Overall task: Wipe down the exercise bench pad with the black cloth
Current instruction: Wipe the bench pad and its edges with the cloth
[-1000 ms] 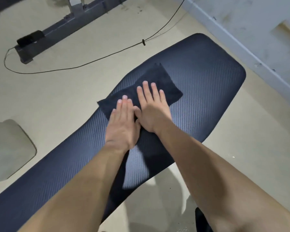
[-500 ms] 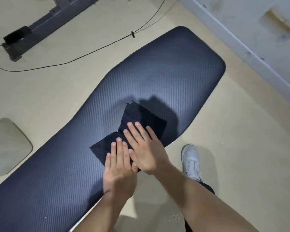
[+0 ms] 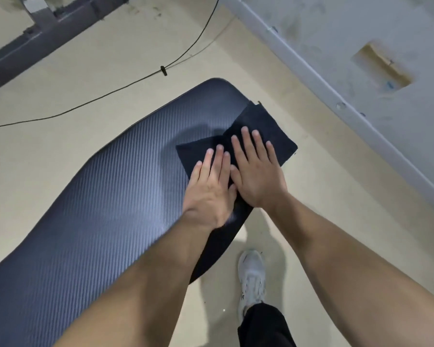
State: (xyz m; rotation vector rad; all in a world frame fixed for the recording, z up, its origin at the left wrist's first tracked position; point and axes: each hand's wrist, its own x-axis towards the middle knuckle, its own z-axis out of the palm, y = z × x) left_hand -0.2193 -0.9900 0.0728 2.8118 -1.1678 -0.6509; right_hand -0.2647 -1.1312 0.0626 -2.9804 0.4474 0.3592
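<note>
The dark blue ribbed exercise bench pad (image 3: 115, 196) runs from the lower left up to its wide rounded end at centre. The black cloth (image 3: 266, 121) lies folded on that end's right side, and its far corner overhangs the pad's edge. Both hands lie flat on the cloth, side by side, with fingers stretched forward. My left hand (image 3: 208, 189) presses on the cloth's left part. My right hand (image 3: 256, 176) presses on its middle and touches the left hand's thumb side.
A thin black cable (image 3: 105, 95) trails across the beige floor beyond the pad. A grey metal equipment frame (image 3: 48, 31) stands at the top left. A pale wall with a baseboard (image 3: 311, 78) runs along the right. My white shoe (image 3: 252, 274) is on the floor beside the pad.
Both hands drew the cloth back to the pad's near edge, then pushed it out to the right side of the wide end. The view shifted with them.
</note>
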